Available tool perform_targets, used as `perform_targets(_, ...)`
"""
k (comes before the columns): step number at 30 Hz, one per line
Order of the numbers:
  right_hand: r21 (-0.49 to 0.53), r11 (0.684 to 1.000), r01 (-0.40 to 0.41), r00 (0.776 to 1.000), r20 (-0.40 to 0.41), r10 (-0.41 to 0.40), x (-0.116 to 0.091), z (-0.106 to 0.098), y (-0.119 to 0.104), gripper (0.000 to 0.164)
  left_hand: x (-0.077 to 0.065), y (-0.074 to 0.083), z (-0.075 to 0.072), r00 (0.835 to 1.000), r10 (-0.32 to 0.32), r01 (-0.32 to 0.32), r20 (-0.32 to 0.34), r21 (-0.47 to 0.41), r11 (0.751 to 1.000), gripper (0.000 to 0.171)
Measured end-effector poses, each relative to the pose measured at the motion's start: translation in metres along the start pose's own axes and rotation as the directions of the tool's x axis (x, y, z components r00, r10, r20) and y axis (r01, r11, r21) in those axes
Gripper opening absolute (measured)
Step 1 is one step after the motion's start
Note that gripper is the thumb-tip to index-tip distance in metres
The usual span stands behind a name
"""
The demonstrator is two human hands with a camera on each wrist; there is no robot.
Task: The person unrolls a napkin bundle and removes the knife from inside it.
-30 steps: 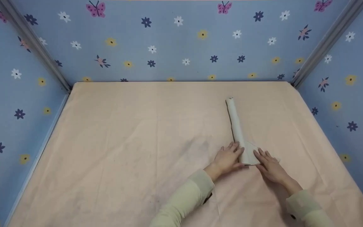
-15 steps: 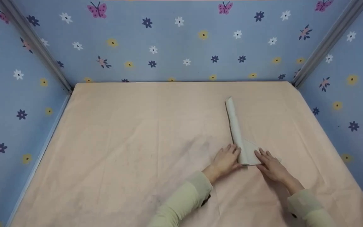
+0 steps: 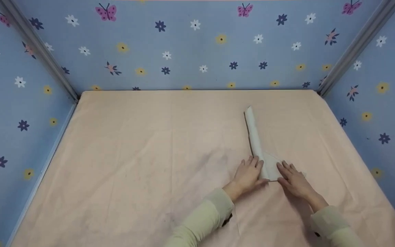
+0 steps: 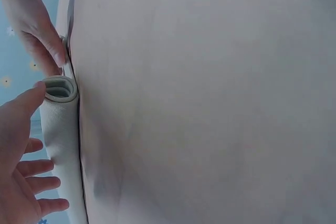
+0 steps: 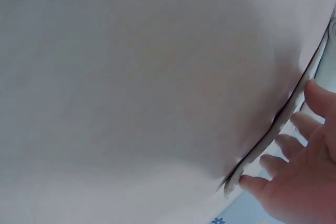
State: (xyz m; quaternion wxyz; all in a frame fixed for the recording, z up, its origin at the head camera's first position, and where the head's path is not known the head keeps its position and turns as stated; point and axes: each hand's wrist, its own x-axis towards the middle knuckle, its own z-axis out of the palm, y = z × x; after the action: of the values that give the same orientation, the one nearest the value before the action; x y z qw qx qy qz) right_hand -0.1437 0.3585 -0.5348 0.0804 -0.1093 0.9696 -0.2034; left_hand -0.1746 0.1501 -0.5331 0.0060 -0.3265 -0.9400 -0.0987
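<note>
A pale green mat (image 3: pixel 254 133), partly rolled into a long narrow tube, lies on the right half of the table. My left hand (image 3: pixel 248 174) rests along the near end of the roll with extended fingers. In the left wrist view, the roll (image 4: pixel 62 129) has a hollow, coiled end, with the thumb at its rim and the other fingers spread beside it. My right hand (image 3: pixel 295 181) rests with extended fingers on the flat flap to the right of the roll. The right wrist view has the flap's edge (image 5: pixel 278 124) along that hand's fingertips. Both hands partly cover the mat.
A wrinkled peach cloth (image 3: pixel 132 154) covers the table. Blue panels (image 3: pixel 197 44) with flowers and butterflies stand at the back and both sides, with grey posts (image 3: pixel 358 48) at the corners.
The roll has shifted slightly left, and a little more of the flat flap shows between the hands. The left hand edged left, then slightly back; the right hand stays nearly still.
</note>
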Motion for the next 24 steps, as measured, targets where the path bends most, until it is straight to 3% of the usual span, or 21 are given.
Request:
perform_targets(6,-0.034,0.998,-0.061,0.998,-0.006,0.061,0.004,0.002,-0.006,0.053,0.005,0.005,0.000,1.000,0.007,-0.008,0.003,0.024,1.000,0.069)
perform_targets(15,-0.072,0.996,-0.044,0.999,-0.020,0.043,0.008,0.008,-0.007,0.059,0.013,0.012,0.003,1.000,0.026,-0.026,-0.009,0.079,0.997,0.069)
perform_targets(24,-0.095,0.993,-0.066,0.998,0.001,0.066,0.008,0.011,-0.008,0.068,0.019,0.016,0.010,1.000,0.005,-0.005,0.005,0.084,0.996,0.070)
